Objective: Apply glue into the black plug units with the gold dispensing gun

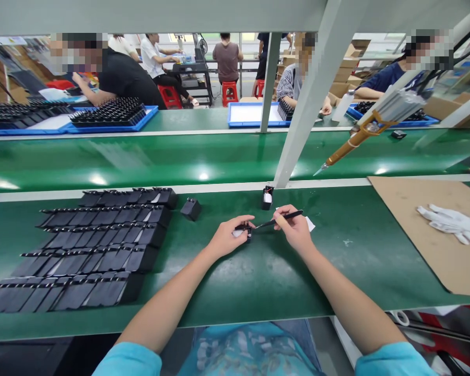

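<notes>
My left hand point(224, 239) is closed around a small black housing point(249, 235) with a white patch on it, just above the green bench; the fingers cover most of it. In my right hand point(295, 230) is a slim black pointed tool, seemingly tweezers point(267, 223), its tip at the housing. A white slip of paper point(310, 224) shows beside my right fingers. Behind the hands stands an open black housing point(267, 199) with a white part and red wire. Another black box point(190, 209) sits farther left.
Several rows of black housings point(105, 235) cover the bench's left side. Cardboard point(407, 230) with white gloves point(454, 222) lies at right. A post point(303, 99) and a hanging orange-handled tool point(348, 146) stand ahead. Beyond the green conveyor point(172, 156), people work near blue trays point(245, 124).
</notes>
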`<state>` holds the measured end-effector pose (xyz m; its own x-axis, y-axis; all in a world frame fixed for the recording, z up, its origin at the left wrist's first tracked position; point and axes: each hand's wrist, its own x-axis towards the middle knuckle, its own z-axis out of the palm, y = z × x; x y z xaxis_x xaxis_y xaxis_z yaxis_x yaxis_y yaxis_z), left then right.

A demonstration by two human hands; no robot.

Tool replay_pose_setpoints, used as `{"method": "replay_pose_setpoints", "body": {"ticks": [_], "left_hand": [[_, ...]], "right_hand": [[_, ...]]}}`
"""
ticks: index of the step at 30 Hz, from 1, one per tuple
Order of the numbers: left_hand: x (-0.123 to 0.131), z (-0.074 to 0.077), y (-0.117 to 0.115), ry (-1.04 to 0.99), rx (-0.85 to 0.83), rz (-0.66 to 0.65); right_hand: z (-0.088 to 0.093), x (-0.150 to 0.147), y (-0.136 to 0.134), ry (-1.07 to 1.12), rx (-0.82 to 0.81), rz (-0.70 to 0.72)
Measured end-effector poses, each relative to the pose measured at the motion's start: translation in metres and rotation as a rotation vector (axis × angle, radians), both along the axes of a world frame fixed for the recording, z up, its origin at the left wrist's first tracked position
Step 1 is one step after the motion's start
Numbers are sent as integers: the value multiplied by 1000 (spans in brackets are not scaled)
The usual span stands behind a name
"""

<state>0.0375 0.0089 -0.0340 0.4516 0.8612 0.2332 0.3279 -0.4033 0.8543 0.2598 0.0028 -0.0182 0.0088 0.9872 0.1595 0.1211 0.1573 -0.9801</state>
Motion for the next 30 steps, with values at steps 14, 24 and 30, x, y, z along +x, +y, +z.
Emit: {"method": "replay_pose_setpoints", "body": {"ticks": [14,24,30], "left_hand": [[-25,25,-11,332,317,-70],[-17,13,-10,298,182,27],[-17,14,-8,309,130,-37]], "right_hand": [[-7,3,7,-76,5,-39],[-4,3,6,-124,2,-44],[-6,3,6,-127,13,-41]]}}
